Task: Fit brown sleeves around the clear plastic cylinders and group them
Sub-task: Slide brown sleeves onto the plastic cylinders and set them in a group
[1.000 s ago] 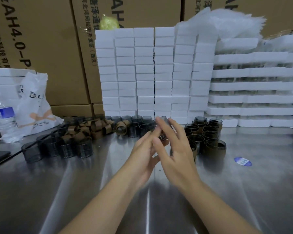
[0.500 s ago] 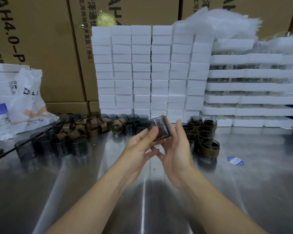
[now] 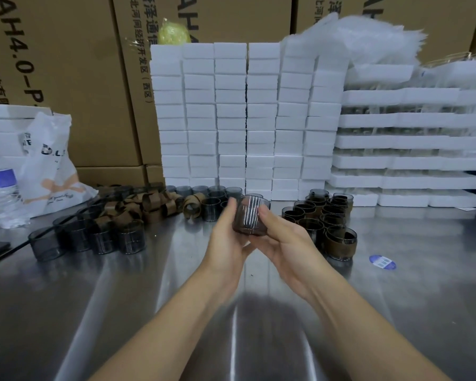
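— Two hands on one piece: the left hand (image 3: 226,237) and the right hand (image 3: 283,243) both gripped a clear cylinder (image 3: 249,215), lifted off the table (image 3: 149,298) just ahead of the middle.
— Which way did it point?
— Its axis stood near upright, leaning a touch, with the open mouth up and away from the camera. Left fingers curled on its left wall, and the right thumb pressed its right wall near the rim.
— Was a sleeve on it?
— Hard to call! The lower part looked brownish, but glare streaks and the palms covered too much. The right fingers were tucked out of sight beneath it.
— And around them?
— Right of the hands, a tight group of sleeved cylinders (image 3: 327,218) stood upright, mouths up. To the left lay a heap of loose brown sleeves (image 3: 138,207), with bare cylinders (image 3: 94,237) in front.
— The setting?
— The table was shiny steel, streaked with reflections, with a blue sticker (image 3: 382,262) at right. Behind it were stacked white foam blocks (image 3: 245,119), foam trays (image 3: 410,141) cut off by the right edge, and cardboard boxes (image 3: 66,78) at the back. A water bottle (image 3: 0,185) sat half out of view at left, beside a white bag (image 3: 50,166).
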Demonstrator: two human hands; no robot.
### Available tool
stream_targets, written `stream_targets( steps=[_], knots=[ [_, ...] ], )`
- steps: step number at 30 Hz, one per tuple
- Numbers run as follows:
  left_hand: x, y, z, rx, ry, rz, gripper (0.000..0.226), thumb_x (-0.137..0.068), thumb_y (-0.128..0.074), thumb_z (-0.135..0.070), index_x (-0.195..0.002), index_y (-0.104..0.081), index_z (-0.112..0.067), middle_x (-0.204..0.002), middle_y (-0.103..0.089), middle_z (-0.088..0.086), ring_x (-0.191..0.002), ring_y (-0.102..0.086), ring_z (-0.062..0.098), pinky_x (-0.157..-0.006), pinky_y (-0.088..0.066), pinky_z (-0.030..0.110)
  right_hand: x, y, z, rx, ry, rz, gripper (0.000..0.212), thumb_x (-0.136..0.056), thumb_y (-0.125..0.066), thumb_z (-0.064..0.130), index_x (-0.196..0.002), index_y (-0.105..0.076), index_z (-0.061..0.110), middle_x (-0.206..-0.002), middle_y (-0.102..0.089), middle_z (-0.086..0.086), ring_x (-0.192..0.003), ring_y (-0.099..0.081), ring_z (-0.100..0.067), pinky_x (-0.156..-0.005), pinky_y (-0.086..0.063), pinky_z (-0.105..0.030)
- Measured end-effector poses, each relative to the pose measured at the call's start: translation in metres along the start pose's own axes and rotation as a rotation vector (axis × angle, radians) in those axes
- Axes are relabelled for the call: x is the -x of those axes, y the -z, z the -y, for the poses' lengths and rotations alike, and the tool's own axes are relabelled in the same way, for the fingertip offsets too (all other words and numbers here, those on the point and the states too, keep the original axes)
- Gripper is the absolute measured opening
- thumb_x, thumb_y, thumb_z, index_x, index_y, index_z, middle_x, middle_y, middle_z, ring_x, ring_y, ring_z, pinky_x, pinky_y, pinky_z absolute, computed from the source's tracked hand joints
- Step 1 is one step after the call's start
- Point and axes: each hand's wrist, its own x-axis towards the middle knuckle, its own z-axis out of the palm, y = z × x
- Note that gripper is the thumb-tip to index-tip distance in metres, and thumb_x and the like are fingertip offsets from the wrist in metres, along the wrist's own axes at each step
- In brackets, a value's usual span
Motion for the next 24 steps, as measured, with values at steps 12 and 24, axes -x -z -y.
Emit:
stream_targets(
  steps=[12, 24],
  knots=[
    [-0.001, 0.011, 0.014, -0.896, -0.487, 0.059, 0.044, -0.114, -0.051, -0.036, -0.155, -0.051, -0.052, -0.167, -0.044, -0.015, -0.155, -0.035, -0.003, -0.119, -0.047, 0.034, 0.002, -0.003, -0.008, 0.000, -0.010, -0.154, 0.043, -0.093, -0.082, 0.043, -0.120, -0.082, 0.010, -0.120, -0.079, -0.021, -0.115, -0.077, -0.036, -0.085, -0.067, -0.039],
    [-0.017, 0.039, 0.016, -0.492, -0.173, -0.495, 0.021, -0.105, -0.059, -0.018, -0.097, -0.077, -0.024, -0.088, -0.081, -0.004, -0.080, -0.079, 0.018, -0.074, -0.056, 0.036, 0.000, -0.007, -0.026, -0.122, -0.208, -0.221, 0.044, -0.071, -0.090, 0.054, -0.098, -0.089, 0.019, -0.099, -0.083, -0.005, -0.077, -0.079, -0.012, -0.067, -0.063, -0.027]
  ],
)
